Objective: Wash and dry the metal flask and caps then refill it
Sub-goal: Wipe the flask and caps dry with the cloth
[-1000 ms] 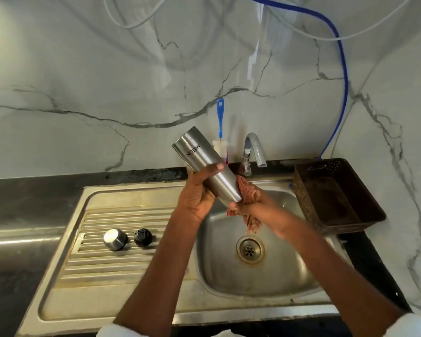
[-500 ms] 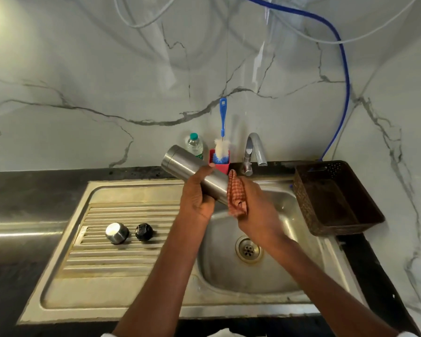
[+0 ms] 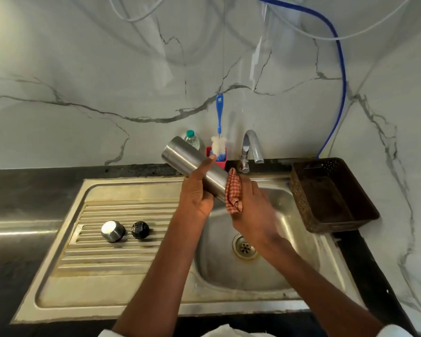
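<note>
At the near edge of the view, two bare forearms reach forward over a stainless steel sink unit (image 3: pixel 66 297) set into a dark countertop (image 3: pixel 22 186). On the ribbed draining board to the left lie two caps, just beside each other but apart: a metal cap (image 3: pixel 112 230) and a black cap (image 3: pixel 140 229). To the right, the basin holds a round drain (image 3: pixel 245 246) in its floor. Above the basin, the left hand (image 3: pixel 197 193) grips the metal flask (image 3: pixel 195 164) round its middle, fingers curled about the body, thumb across the top. The flask is held clear of the sink and tilted, its closed base pointing up and to the left. The right hand (image 3: pixel 253 205) holds a red checked cloth (image 3: pixel 233 193) against the lower end of the flask; whether the fingers close fully round that end cannot be told, as it is hidden behind cloth and hand. A dark brown perforated basket (image 3: pixel 331 198) sits on the counter to the right of the basin. Behind the sink, a chrome tap (image 3: pixel 250 147) rises at the back rim, with a red holder (image 3: pixel 216 156) carrying a blue-handled bottle brush (image 3: pixel 219 113) just left of it, and a clear plastic bottle with a green cap (image 3: pixel 192 138) beside that. The wall (image 3: pixel 83 69) is pale marble with grey veining, meeting a second wall at a corner on the right. A blue hose (image 3: pixel 340 69) and white cables (image 3: pixel 136 18) hang across the upper wall.
</note>
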Motion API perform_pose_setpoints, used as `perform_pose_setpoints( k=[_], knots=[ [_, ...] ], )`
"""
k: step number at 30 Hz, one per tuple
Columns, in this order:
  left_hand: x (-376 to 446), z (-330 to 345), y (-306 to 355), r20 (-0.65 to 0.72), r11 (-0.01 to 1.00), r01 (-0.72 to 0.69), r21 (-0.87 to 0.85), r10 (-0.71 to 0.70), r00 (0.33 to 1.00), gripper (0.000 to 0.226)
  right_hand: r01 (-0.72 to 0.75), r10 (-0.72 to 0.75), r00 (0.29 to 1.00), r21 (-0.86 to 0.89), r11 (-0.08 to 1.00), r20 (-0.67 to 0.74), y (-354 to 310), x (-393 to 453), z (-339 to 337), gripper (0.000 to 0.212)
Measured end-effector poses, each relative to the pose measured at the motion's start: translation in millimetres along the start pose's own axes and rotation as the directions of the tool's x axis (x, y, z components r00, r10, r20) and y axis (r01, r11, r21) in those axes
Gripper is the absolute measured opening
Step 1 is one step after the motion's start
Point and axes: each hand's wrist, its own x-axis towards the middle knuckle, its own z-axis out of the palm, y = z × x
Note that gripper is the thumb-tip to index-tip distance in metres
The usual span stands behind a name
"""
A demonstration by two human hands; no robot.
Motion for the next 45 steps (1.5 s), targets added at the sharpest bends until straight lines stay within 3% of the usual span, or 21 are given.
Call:
perform_pose_setpoints(
  k=[2,3,5,7,9,11,13,15,17,19,22,25,27,29,32,34,36,39,42,44,45],
  knots=[
    [-0.3,-3.5,-1.5,0.084,0.997,-0.024,0.071,0.018,0.996,0.077,-0.194,0.132,0.973,0.35,0.916,0.191,-8.6,3.7,-15.8,0.075],
    [-0.4,-7.7,-1.1,0.143,0.996,-0.016,0.084,0.004,0.99,0.084,-0.352,0.157,0.912,0.528,0.773,0.379,-7.9,8.4,-27.7,0.066],
    [1.8,-15.8,1.2,0.244,0.998,0.032,0.058,-0.046,0.969,0.095,-0.564,0.052,0.767,0.632,0.532,0.64,-4.3,13.1,-52.1,0.056],
    [6.4,-19.2,3.7,0.286,0.997,0.06,0.04,-0.069,0.956,0.102,-0.601,0.021,0.725,0.618,0.506,0.688,-1.3,11.6,-58.1,0.056],
    [5.5,-16.4,5.7,0.241,0.995,0.015,0.098,-0.038,0.97,0.095,-0.571,0.171,0.785,0.59,0.571,0.595,-3.5,8.2,-45.5,0.053],
    [1.6,-7.1,4.0,0.102,0.985,-0.025,0.169,0.008,0.995,0.077,-0.418,0.305,0.901,0.436,0.797,0.307,-2.8,2.6,-21.0,0.058],
    [0.0,2.3,2.0,-0.055,0.997,0.033,0.072,-0.029,0.998,0.061,-0.211,0.21,0.978,0.026,0.977,0.015,1.5,0.9,1.1,0.063],
    [-1.2,6.7,-0.1,-0.095,0.998,0.055,0.0,-0.055,0.994,0.062,-0.152,0.148,0.987,-0.059,0.987,-0.068,1.8,-1.4,13.5,0.066],
    [-4.3,3.5,-0.9,-0.002,0.998,0.011,0.061,-0.011,1.0,0.067,-0.276,0.254,0.96,0.253,0.927,0.116,1.8,3.0,6.9,0.064],
    [-7.7,-8.9,0.5,0.152,0.995,-0.017,0.1,0.001,0.988,0.071,-0.498,0.236,0.844,0.539,0.68,0.482,11.2,13.6,-14.4,0.063],
    [-5.1,-27.6,6.6,0.284,0.999,0.029,0.023,-0.034,0.958,0.097,-0.608,0.086,0.68,0.495,0.621,0.728,15.6,18.4,-43.1,0.056],
    [-13.3,-21.2,5.4,0.127,0.992,-0.04,0.122,0.025,0.992,0.085,-0.427,0.249,0.871,0.4,0.811,0.424,0.6,9.6,-31.4,0.05],
    [-15.1,-9.4,-2.0,-0.055,0.986,-0.057,0.158,0.067,0.996,0.07,-0.164,0.161,0.985,0.053,0.985,0.057,-4.3,1.4,-13.0,0.059],
    [-12.1,-1.8,-6.9,-0.177,1.0,0.001,0.001,-0.001,0.984,0.063,-0.035,0.014,0.994,-0.189,0.981,-0.113,-4.2,-3.8,-2.1,0.061],
    [-7.9,5.1,-5.9,-0.174,1.0,0.004,-0.017,-0.007,0.985,0.068,-0.078,0.067,0.993,-0.115,0.99,-0.098,-8.3,-6.2,3.2,0.063],
    [-10.3,1.5,-5.1,-0.032,0.998,-0.017,0.057,0.018,0.999,0.077,-0.249,0.227,0.967,0.239,0.939,0.114,-10.2,-1.3,-6.4,0.063],
    [-11.2,-7.4,-0.1,0.119,0.997,-0.023,0.08,0.013,0.993,0.087,-0.483,0.234,0.854,0.542,0.687,0.465,-3.1,8.8,-28.3,0.063],
    [-4.1,-20.6,8.6,0.259,0.997,0.011,0.082,-0.032,0.965,0.083,-0.638,0.028,0.678,0.569,0.519,0.735,2.1,11.2,-52.0,0.053],
    [-6.3,-11.2,9.7,0.057,0.98,-0.038,0.196,0.027,0.998,0.076,-0.505,0.237,0.825,0.48,0.718,0.513,-3.0,7.2,-33.8,0.05],
    [-7.7,1.0,2.3,-0.119,0.99,0.013,0.14,0.004,0.993,0.07,-0.244,0.227,0.963,0.118,0.962,0.145,-4.4,4.0,-8.9,0.058],
    [-4.9,3.9,-1.6,-0.194,0.997,0.036,0.067,-0.023,0.981,0.067,-0.145,0.146,0.988,-0.023,0.989,0.042,-4.7,1.3,1.4,0.058]
  ],
)
